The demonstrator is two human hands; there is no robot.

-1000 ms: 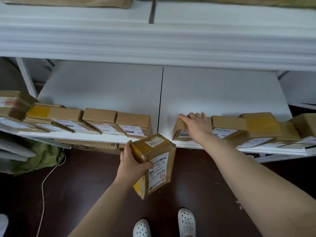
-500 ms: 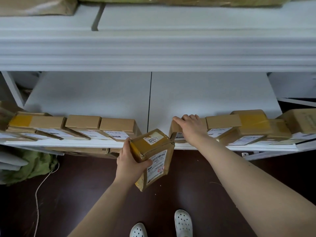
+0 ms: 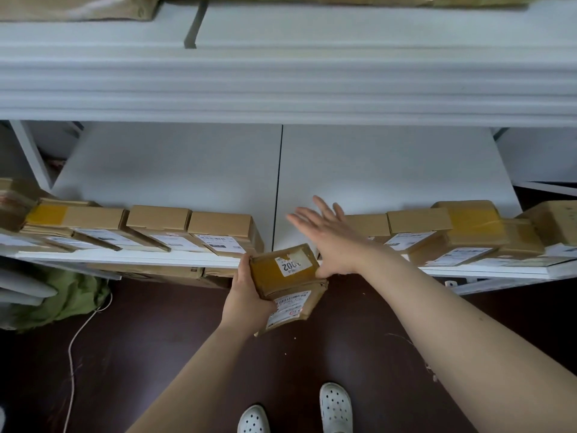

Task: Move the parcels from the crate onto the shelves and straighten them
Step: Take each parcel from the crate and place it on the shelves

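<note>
The shelf (image 3: 187, 170) runs just beyond both hands, with a bare gap in its front line straight ahead of your left hand (image 3: 246, 301). One row of parcels (image 3: 218, 226) sits to that hand's left; a second row (image 3: 418, 223) starts behind your right hand (image 3: 331, 242). The taped parcel (image 3: 287, 276) stands on end in your left hand's grip, its top at the shelf lip. It looks light, stiff card under slick tape: hold the edges. Your right hand is spread flat and empty, close beside the parcel's top
</note>
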